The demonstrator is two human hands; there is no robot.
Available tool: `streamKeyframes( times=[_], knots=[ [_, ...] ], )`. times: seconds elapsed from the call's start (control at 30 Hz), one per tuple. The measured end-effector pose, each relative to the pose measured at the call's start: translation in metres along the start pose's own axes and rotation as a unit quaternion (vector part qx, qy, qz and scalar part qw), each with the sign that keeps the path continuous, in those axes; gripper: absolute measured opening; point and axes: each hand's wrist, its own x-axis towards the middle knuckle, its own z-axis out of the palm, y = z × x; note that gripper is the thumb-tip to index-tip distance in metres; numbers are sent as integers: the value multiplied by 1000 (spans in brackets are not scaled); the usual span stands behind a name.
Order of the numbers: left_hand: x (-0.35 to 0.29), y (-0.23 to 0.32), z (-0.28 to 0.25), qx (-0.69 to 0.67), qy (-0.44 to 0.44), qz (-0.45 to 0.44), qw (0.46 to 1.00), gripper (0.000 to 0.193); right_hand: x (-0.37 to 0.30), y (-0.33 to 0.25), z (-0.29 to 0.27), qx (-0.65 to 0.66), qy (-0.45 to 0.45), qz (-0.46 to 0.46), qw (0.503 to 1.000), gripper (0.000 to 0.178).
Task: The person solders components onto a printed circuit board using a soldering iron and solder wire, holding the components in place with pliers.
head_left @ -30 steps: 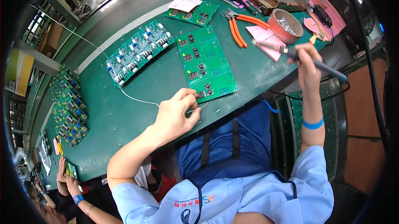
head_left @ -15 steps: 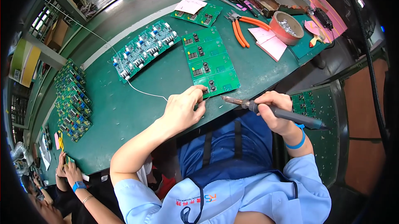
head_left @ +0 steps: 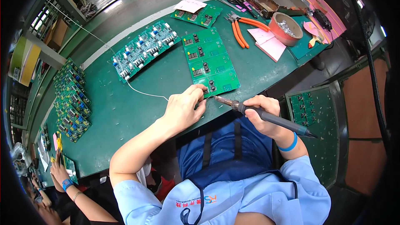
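Note:
My left hand point(head_left: 185, 106) is closed in a pinch at the near edge of a green circuit board panel point(head_left: 221, 70). A thin pale solder wire point(head_left: 146, 94) runs from the far left into this hand, and a short end shows past the fingertips. The fingers cover part of the nearest digit display. In my right hand point(head_left: 264, 114) is a dark-handled soldering iron point(head_left: 287, 123), gripped like a pen. Its tip points left, close to the wire end at the board's near edge; whether they touch I cannot tell. The panel carries several digit displays and black buttons.
Left of the panel lies a populated board point(head_left: 146, 50); stacked boards point(head_left: 73, 104) stand farther left. Beyond are orange-handled cutters point(head_left: 239, 33), pink papers point(head_left: 271, 45), a round tub point(head_left: 286, 29) and an open box point(head_left: 273, 0). Another person's hand point(head_left: 60, 173) works at lower left.
My right hand has moved left with the soldering iron, bringing its tip nearer the wire end. My left hand has barely moved. The other person's hands have shifted at lower left.

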Motion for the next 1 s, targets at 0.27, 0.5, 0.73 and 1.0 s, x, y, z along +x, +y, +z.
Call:
streamKeyframes(
  times=[0.27,0.5,0.73,1.0],
  knots=[
    [1,0,0,0,7,10,1000,12,-2,4,3,0,8,-7,1000,17],
    [1,1,0,14,-6,-2,1000,12,-5,-2,12,-51,-3,-74,996,22],
    [1,0,0,-5,15,-2,1000,13,-3,-2,10,-43,10,-61,997,22],
    [0,-2,0,-6,12,-2,1000,13,-5,1,1,-8,64,-33,997,21]
  ],
)
